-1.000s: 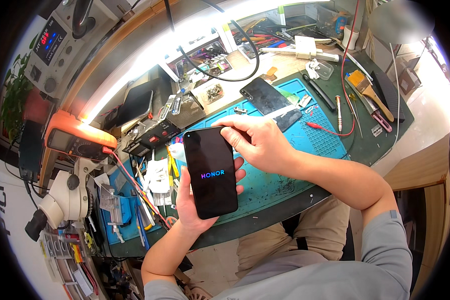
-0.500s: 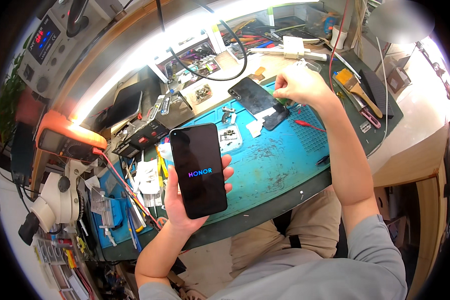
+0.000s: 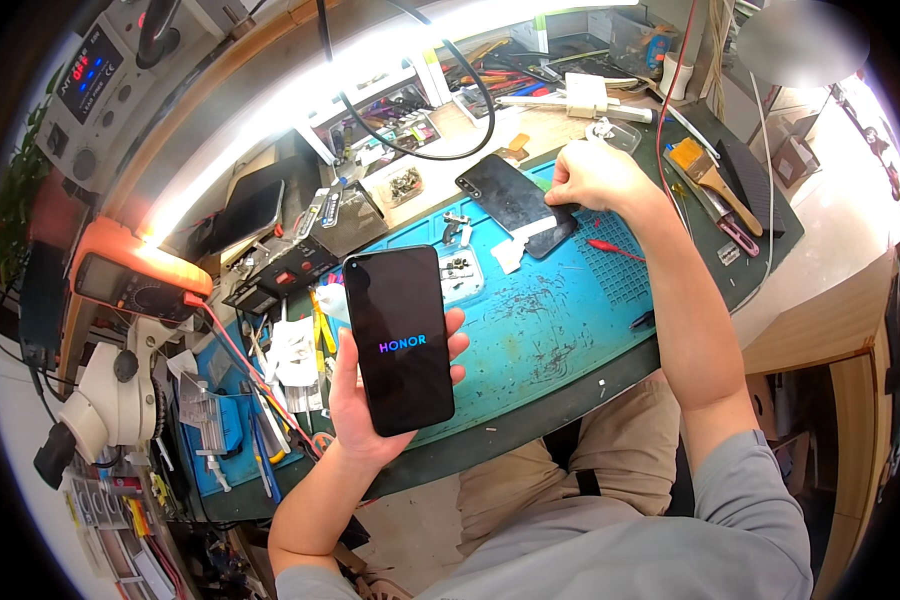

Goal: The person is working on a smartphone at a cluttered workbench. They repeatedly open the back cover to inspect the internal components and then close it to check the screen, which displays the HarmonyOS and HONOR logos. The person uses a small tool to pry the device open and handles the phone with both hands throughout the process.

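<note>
My left hand (image 3: pixel 348 408) is wrapped round a black smartphone (image 3: pixel 402 375), held upright above the near edge of the blue work mat (image 3: pixel 530 340). Its dark screen shows a small coloured logo. Farther right, my right hand (image 3: pixel 602 178) is closed in a pinch over the right edge of a dark phone back panel (image 3: pixel 500 190) with a camera cluster at its far left corner. Whatever lies between those fingertips is too small to make out. A torn white paper piece (image 3: pixel 508 256) lies against the panel's lower edge.
A parts tray (image 3: pixel 462 272) lies behind the held phone. An orange multimeter (image 3: pixel 138 272) and a microscope arm (image 3: pixel 115 395) stand left. A red clip lead (image 3: pixel 610 247) lies right of the panel; a wooden-handled brush (image 3: pixel 720 180) is beyond it. A black cable (image 3: pixel 410 150) loops overhead.
My right hand has dropped slightly nearer and to the left, onto the panel's right edge. The left hand and the smartphone have hardly moved, and the logo stays lit.
</note>
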Demonstrator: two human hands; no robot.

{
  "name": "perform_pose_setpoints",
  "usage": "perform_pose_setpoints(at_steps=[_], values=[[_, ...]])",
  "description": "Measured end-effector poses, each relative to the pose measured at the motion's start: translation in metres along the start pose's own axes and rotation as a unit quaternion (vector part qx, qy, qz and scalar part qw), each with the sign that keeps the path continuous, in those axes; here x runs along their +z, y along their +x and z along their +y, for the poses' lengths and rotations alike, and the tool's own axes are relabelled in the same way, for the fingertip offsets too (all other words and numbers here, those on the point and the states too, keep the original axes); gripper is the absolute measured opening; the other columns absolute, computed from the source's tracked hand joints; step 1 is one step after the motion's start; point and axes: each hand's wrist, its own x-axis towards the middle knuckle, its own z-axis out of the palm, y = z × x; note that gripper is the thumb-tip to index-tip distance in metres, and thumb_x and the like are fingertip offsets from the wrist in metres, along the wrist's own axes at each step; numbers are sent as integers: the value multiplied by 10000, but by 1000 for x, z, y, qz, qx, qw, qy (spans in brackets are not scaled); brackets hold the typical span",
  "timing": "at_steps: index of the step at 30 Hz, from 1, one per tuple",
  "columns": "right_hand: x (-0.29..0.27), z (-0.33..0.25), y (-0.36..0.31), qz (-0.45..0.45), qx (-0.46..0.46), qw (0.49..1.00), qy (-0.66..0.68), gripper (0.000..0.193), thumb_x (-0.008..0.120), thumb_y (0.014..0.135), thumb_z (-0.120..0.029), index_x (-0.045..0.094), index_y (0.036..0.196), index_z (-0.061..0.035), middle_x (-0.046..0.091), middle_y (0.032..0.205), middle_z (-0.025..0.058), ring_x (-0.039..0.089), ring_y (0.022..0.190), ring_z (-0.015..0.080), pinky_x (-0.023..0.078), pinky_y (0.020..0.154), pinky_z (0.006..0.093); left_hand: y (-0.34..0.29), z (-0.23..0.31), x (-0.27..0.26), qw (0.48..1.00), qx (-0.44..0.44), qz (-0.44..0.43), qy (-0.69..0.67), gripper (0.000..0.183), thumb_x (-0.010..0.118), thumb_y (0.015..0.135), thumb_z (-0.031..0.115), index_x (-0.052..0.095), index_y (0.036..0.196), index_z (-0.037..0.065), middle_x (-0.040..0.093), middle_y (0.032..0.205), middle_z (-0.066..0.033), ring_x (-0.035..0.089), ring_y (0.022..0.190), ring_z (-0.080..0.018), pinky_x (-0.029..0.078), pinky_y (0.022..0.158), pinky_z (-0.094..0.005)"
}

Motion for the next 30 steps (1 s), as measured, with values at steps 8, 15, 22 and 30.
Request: perform_pose_setpoints(at_steps=[8, 15, 22, 30], values=[[5, 8, 6, 16, -20, 999, -31, 250, 713, 874, -293, 704, 844, -45, 715, 796, 103, 689, 765, 233, 537, 718, 388, 0, 0, 1, 1000, 3, 4, -4, 840, 350, 1013, 637, 214, 1567, 20, 352, 1542, -268, 477, 1354, -376, 448, 1094, -483], [-4, 4, 3, 128, -24, 964, 231, 207, 667, 926, -178, 674, 873, 22, 693, 762, 90, 659, 659, 127, 539, 601, 305, -1, 0, 2, 1000, 7, 7, -3, 838, 349, 1014, 636, 220, 1564, 17, 364, 1535, -267, 489, 1342, -374, 457, 1084, -483], [-24, -1, -30, 258, -86, 913, 304, 192, 589, 963, -109, 706, 1066, 5, 679, 755, 64, 658, 677, 125, 549, 678, 280, 0, 1, 2, 1000, 7, 9, 1, 826, 349, 1018, 627, 219, 1569, 26, 357, 1547, -253, 486, 1347, -363, 451, 1087, -484], [11, 54, -207, 317, -30, 792, 521, 127, 668, 920, -25, 690, 1025, 41, 713, 857, 83, 691, 756, 134, 550, 658, 255, -1, 0, 4, 1000, 15, 19, 2, 827, 388, 1009, 625, 227, 1572, 41, 363, 1545, -245, 482, 1345, -368, 455, 1063, -493]])
